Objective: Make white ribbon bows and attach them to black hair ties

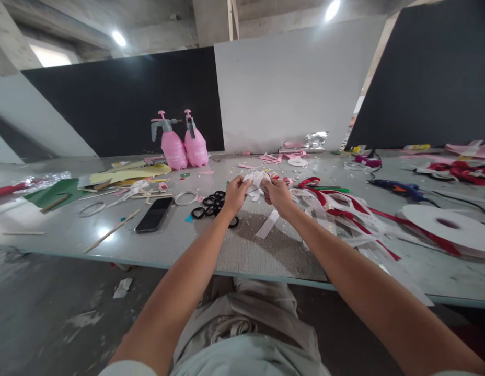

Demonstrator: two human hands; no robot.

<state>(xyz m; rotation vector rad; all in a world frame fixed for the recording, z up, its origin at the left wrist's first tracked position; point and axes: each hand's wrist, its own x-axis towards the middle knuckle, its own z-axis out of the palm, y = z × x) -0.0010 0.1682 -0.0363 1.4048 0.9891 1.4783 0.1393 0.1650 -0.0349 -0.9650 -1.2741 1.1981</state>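
Observation:
Over the middle of the table, my left hand [237,194] and my right hand [277,194] pinch a white ribbon bow [257,181] between them, one hand at each side. Its loops are bunched, and the fingers partly hide it. A loose strip of white ribbon [267,224] lies on the grey mat [289,253] below my hands. Black hair ties [211,203] are heaped just left of my left hand. Red and white ribbons [344,209] tangle to the right of my right hand.
Two pink spray bottles [174,149] stand at the back. A phone [154,214] and a thin stick [112,231] lie left. On the right are a blue glue gun [399,189] with its cord and a large white ribbon spool [450,227]. Paper scraps litter the table.

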